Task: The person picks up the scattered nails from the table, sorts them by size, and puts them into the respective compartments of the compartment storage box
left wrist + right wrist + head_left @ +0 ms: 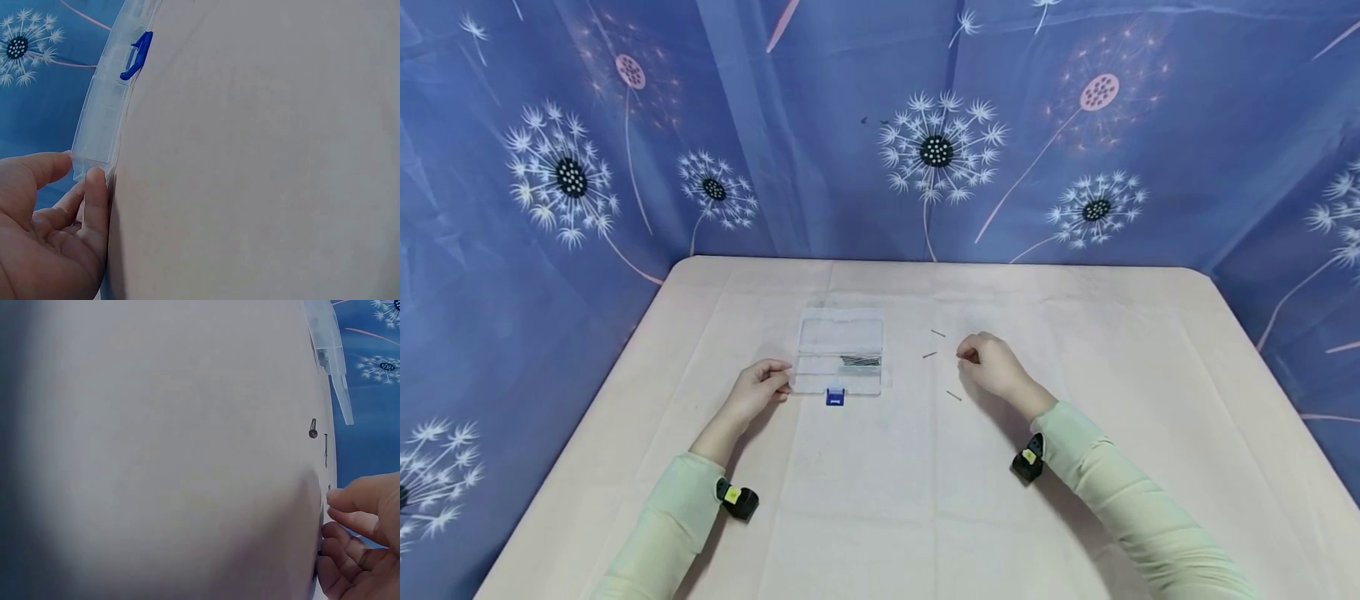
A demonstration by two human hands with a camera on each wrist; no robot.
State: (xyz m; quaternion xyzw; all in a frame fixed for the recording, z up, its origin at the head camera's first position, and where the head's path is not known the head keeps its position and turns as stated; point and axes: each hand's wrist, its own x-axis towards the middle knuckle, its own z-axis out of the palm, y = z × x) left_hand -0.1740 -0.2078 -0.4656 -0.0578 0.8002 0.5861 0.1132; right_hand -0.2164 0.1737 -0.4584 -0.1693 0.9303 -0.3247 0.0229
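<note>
A clear plastic box with a blue latch lies with its lid raised and laid back. Several thin metal nails lie together at the right of its tray. My left hand holds the box by its left end, thumb on the upper edge and a finger against the side in the left wrist view. Right of the box, my right hand is low at the table with fingers curled. A small dark bit shows under its fingers in the right wrist view; I cannot tell whether it is gripped.
Loose nails lie between the box and my right hand: one farther back, one in the middle and one nearer me. A pale cloth covers the table. Behind it hangs a blue curtain with dandelion prints.
</note>
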